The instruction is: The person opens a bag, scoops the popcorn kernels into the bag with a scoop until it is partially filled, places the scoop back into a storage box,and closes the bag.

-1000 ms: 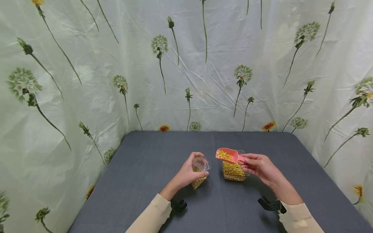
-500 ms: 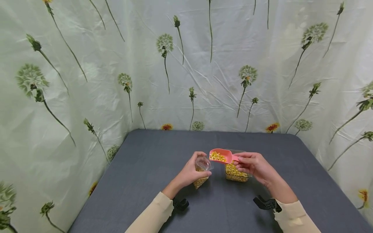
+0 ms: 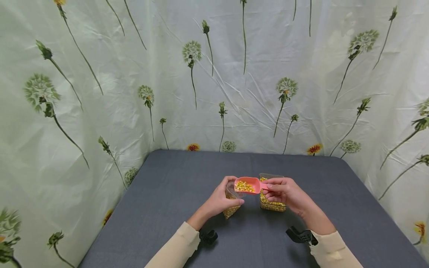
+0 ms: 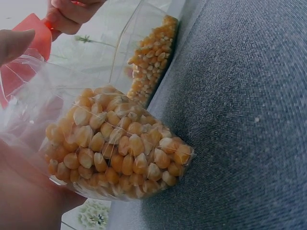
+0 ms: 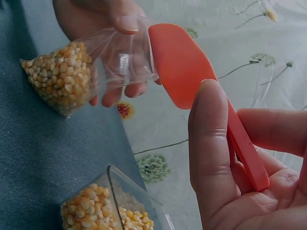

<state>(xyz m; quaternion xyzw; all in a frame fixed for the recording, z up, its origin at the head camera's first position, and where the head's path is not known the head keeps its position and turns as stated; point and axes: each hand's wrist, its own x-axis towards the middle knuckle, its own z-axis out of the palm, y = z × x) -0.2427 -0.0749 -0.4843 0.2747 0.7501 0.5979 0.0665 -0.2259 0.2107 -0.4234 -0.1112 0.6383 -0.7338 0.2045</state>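
A clear plastic bag (image 4: 115,148) holds corn kernels in its lower part. My left hand (image 3: 219,199) grips it near its open top, and its lower tip hangs at or just above the cloth. My right hand (image 3: 289,195) pinches the handle of a coral scoop (image 3: 255,184), which carries corn kernels (image 3: 244,186). In the right wrist view the scoop's front edge (image 5: 154,52) is right at the bag's mouth; whether it touches the plastic I cannot tell. A clear square container (image 3: 273,207) of corn stands under and behind my right fingers, partly hidden by them.
Dark grey cloth (image 3: 187,167) covers the table. Behind it and at both sides hangs a pale curtain (image 3: 214,82) printed with dandelions. Black straps with camera mounts (image 3: 301,235) sit at both wrists.
My right hand has carried the loaded scoop leftward from above the container to the bag's mouth. The left hand keeps its grip on the bag with little movement. The head view has shifted slightly.
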